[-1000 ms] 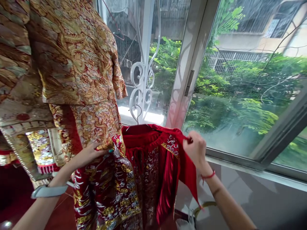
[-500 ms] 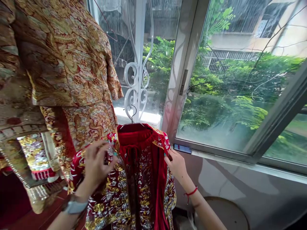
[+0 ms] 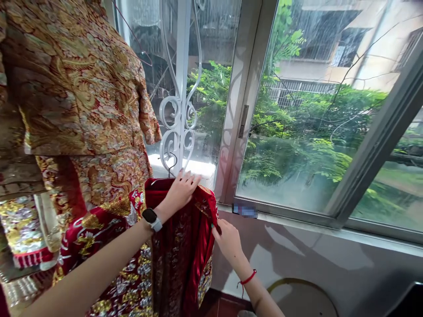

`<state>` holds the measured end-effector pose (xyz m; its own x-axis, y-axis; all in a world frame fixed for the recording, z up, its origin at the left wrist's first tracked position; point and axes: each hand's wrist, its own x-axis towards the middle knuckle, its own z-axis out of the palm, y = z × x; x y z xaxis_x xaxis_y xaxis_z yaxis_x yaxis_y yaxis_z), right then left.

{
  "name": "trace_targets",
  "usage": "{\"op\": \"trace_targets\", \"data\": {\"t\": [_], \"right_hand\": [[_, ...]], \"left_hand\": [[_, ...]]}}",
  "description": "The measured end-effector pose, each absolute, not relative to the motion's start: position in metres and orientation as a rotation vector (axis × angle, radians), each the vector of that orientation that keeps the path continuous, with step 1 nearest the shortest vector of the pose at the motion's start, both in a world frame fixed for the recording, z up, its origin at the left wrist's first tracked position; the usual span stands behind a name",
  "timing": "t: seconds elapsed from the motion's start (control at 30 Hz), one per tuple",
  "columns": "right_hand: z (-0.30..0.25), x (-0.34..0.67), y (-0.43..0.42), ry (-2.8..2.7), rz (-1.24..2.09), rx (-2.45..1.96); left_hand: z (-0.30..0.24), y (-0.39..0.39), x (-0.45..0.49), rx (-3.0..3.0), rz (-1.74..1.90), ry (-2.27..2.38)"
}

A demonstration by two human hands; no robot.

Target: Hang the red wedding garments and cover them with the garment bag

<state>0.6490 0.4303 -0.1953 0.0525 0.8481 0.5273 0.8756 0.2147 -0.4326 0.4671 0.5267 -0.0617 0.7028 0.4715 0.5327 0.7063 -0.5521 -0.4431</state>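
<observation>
A red jacket (image 3: 206,202), embroidered in gold and silver, hangs open on a wire hanger (image 3: 171,165). Inside it hangs a dark red embroidered garment (image 3: 168,246). My left hand (image 3: 183,190) reaches across the collar area, fingers stretched out near the top of the hanger; its thumb is hidden. A smartwatch (image 3: 152,218) with a pale strap is on that wrist. My right hand (image 3: 228,240) pinches the jacket's front edge on the right side, and a red string bracelet (image 3: 248,277) circles that wrist.
A gold brocade garment (image 3: 95,88) hangs close on the left, with more embroidered pieces (image 3: 24,229) below it. White scrolled ironwork (image 3: 180,110) stands before the window. A blurred phone-like object (image 3: 244,210) lies on the sill. A round-edged object (image 3: 300,295) leans below.
My left hand has moved right and up, from the jacket's left front to the collar. My right hand keeps hold of the edge. The view has shifted to the right.
</observation>
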Motion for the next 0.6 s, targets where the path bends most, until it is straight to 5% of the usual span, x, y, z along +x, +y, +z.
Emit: {"op": "trace_targets", "data": {"t": [0.6], "right_hand": [[-0.148,0.611,0.396,-1.638,0.052,-1.268]], "left_hand": [[-0.033,0.537,0.496,-2.277,-0.311,-1.38]]}}
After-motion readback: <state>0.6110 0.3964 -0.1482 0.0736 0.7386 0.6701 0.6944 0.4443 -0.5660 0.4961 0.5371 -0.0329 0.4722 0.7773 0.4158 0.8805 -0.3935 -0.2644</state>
